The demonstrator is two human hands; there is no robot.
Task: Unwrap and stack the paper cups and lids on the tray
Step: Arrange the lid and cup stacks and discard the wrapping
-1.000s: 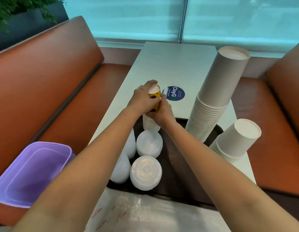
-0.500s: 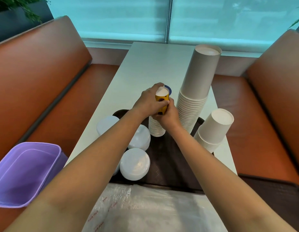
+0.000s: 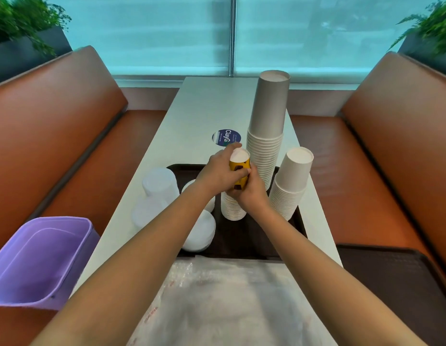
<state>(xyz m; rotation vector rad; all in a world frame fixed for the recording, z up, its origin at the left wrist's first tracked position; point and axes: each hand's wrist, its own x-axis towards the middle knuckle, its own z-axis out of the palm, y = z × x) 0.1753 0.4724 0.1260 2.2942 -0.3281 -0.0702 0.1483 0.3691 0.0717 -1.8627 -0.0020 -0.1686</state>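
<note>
A stack of small yellow paper cups [image 3: 232, 206] stands upside down on the dark tray [image 3: 244, 239]. My left hand [image 3: 220, 172] grips the top yellow cup from the left. My right hand [image 3: 250, 189] wraps the stack just below from the right. A tall grey cup stack [image 3: 266, 126] rises behind them on the tray. A shorter white cup stack [image 3: 290, 182] leans at the tray's right edge. White lid stacks [image 3: 200, 231] sit on the tray's left, partly hidden by my left arm, and two more lid stacks [image 3: 155, 196] stand on the table.
Clear plastic wrap [image 3: 226, 303] lies on the white table [image 3: 207, 108] in front of me. A purple bin [image 3: 39, 260] sits on the left bench. Another dark tray [image 3: 396, 278] lies on the right bench. A round blue sticker [image 3: 225, 137] marks the table.
My view has tilted up and shifted. Both hands keep their hold on the yellow cup stack in the same spot on the tray.
</note>
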